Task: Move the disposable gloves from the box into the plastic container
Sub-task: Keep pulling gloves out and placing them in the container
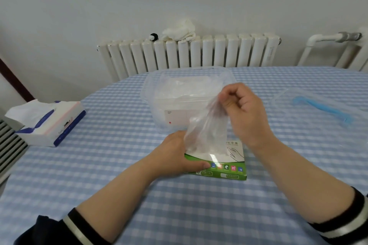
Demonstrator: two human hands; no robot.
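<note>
Glove in right hand, blurred, veiling box top

A single wide-angle head view looks forward and down from the person's own seat, close over the table, facing the radiator and wall beyond; both forearms enter from below.
</note>
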